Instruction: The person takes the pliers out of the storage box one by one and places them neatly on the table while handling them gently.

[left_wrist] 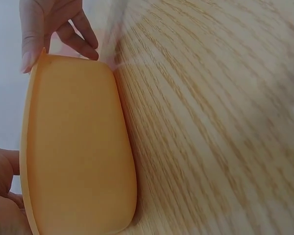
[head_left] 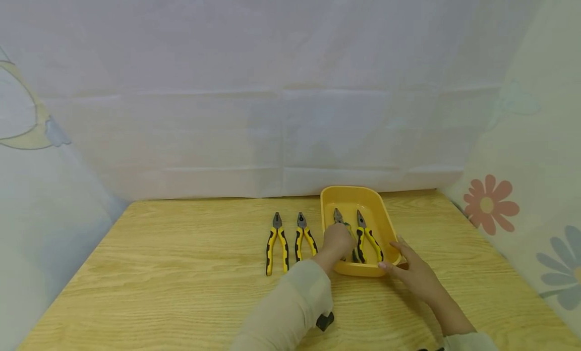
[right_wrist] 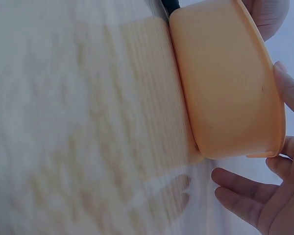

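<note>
A yellow plastic bin (head_left: 356, 271) stands on the table, with two pairs of combination pliers in it. My left hand (head_left: 338, 242) reaches over its near left rim and grips the left pair of pliers (head_left: 338, 216), hiding much of the handles. Beside it in the bin lies the right pair (head_left: 361, 220), black and yellow handles spread. At the near right corner my right hand (head_left: 415, 275) holds the bin, thumb on the rim. In the right wrist view the right hand's lower fingers (right_wrist: 240, 188) stretch out below the bin's wall (right_wrist: 230, 83).
Left of the bin, two more pairs of pliers lie on the wooden table (head_left: 172, 270), jaws pointing away: one farther left (head_left: 277, 221) and one nearer the bin (head_left: 301, 221). A pale cloth backdrop (head_left: 227, 114) hangs behind the table's far edge.
</note>
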`<state>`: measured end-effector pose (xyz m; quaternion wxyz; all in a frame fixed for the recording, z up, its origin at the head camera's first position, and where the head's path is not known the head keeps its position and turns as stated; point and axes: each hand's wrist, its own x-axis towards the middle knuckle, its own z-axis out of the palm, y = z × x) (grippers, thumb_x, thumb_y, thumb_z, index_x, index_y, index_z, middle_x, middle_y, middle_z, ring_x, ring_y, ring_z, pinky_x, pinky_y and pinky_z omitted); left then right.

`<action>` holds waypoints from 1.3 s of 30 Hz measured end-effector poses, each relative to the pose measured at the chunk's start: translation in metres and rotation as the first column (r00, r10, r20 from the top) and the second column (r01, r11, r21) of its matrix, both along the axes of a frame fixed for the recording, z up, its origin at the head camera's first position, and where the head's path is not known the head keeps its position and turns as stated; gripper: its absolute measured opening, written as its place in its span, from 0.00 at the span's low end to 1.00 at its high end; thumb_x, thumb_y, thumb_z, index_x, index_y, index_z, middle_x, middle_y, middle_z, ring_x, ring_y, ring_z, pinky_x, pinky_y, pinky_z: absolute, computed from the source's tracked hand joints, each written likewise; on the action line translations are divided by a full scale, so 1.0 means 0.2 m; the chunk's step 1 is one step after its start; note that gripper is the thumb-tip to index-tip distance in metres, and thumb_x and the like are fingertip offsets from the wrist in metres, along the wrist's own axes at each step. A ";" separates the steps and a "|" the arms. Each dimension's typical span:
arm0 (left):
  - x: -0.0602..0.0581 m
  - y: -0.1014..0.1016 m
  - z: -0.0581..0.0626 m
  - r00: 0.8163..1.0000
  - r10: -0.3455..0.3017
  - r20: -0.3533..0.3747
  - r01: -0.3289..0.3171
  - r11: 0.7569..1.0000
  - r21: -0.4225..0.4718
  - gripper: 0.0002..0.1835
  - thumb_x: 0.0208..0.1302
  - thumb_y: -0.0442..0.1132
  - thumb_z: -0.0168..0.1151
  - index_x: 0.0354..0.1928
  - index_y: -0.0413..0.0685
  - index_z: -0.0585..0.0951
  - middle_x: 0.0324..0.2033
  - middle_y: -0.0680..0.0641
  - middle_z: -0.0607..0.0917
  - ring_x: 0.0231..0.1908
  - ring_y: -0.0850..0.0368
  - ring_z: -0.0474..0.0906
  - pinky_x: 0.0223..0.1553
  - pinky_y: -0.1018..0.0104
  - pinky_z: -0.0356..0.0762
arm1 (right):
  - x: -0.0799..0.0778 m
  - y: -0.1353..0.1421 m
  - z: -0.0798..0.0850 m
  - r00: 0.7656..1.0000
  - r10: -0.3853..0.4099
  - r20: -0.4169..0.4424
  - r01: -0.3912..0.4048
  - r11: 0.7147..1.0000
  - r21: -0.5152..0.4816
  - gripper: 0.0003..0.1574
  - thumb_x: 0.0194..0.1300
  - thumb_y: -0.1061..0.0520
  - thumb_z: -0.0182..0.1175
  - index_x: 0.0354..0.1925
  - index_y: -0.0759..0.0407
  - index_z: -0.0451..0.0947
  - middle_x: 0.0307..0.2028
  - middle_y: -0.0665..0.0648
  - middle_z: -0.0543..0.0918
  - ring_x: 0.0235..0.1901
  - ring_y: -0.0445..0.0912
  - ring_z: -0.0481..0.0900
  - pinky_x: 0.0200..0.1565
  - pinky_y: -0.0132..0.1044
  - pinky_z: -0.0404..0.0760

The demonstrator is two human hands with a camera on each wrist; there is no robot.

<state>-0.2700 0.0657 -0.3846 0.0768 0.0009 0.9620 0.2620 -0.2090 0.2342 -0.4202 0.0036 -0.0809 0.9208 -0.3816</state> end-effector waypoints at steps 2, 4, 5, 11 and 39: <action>-0.01 0.01 0.00 1.000 -0.004 0.010 0.004 0.999 -0.045 0.12 0.55 0.41 0.57 0.19 0.41 0.77 0.18 0.48 0.75 0.11 0.62 0.64 0.10 0.74 0.62 | 0.00 0.00 0.00 1.000 0.000 -0.003 0.000 1.000 0.002 0.45 0.58 0.42 0.53 0.62 0.66 0.50 0.63 0.68 0.41 0.43 0.59 0.71 0.35 0.44 0.76; -0.01 0.02 -0.01 1.000 -0.004 0.009 0.004 0.998 -0.069 0.12 0.55 0.40 0.57 0.19 0.41 0.76 0.19 0.48 0.75 0.12 0.62 0.64 0.10 0.74 0.62 | 0.00 0.00 0.00 1.000 0.003 -0.005 -0.003 1.000 0.004 0.45 0.58 0.42 0.53 0.62 0.67 0.50 0.63 0.69 0.41 0.43 0.59 0.70 0.36 0.44 0.76; -0.02 0.02 -0.01 1.000 -0.006 0.009 0.006 0.998 -0.065 0.12 0.55 0.39 0.56 0.17 0.42 0.76 0.19 0.48 0.74 0.12 0.61 0.64 0.10 0.74 0.61 | 0.00 0.00 0.00 1.000 0.004 -0.007 -0.004 1.000 0.005 0.45 0.58 0.42 0.53 0.62 0.67 0.50 0.63 0.69 0.41 0.43 0.59 0.71 0.36 0.44 0.76; -0.02 0.03 -0.03 0.997 -0.074 -0.033 0.066 0.980 -0.188 0.13 0.57 0.39 0.54 0.16 0.46 0.77 0.19 0.51 0.75 0.15 0.62 0.66 0.13 0.75 0.62 | -0.01 0.00 -0.01 1.000 0.000 0.000 0.000 1.000 0.007 0.45 0.58 0.42 0.53 0.62 0.66 0.49 0.63 0.68 0.41 0.43 0.60 0.70 0.34 0.43 0.76; -0.05 0.10 -0.10 0.994 -0.107 0.004 0.095 0.862 -0.498 0.11 0.58 0.49 0.53 0.38 0.55 0.80 0.34 0.55 0.79 0.29 0.63 0.75 0.17 0.72 0.72 | 0.00 0.00 0.01 1.000 -0.009 0.003 0.009 1.000 0.013 0.45 0.58 0.42 0.53 0.62 0.65 0.50 0.64 0.65 0.40 0.44 0.60 0.70 0.33 0.44 0.76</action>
